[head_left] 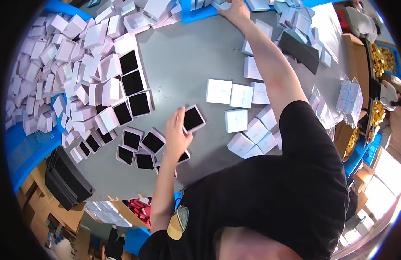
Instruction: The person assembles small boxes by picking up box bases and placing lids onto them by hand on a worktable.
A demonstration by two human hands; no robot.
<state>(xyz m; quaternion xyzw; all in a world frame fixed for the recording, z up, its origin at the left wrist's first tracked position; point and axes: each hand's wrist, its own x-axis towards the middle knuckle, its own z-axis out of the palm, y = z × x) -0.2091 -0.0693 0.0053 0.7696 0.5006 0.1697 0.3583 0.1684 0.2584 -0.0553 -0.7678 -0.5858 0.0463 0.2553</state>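
My left hand (pixel 176 134) is at the lower left corner of a small white open box with a black insert (pixel 194 118), its fingers along one side and its thumb by the lower edge. At the top edge, my right hand (pixel 237 14) reaches over the rim of a blue tray (pixel 191 16), thumb spread, beside white box pieces; its fingertips are partly cut off. Several more black-lined boxes (pixel 131 140) lie left of my left hand. Closed white boxes with faint print (pixel 219 91) stand to its right.
A large heap of white box parts (pixel 70 52) covers the grey table's (pixel 178 56) left side. Black sheets (pixel 68 182) are stacked at the lower left. Right of my right arm are a dark grey block (pixel 299 51) and plastic-wrapped boxes (pixel 349 97). People appear beyond the table.
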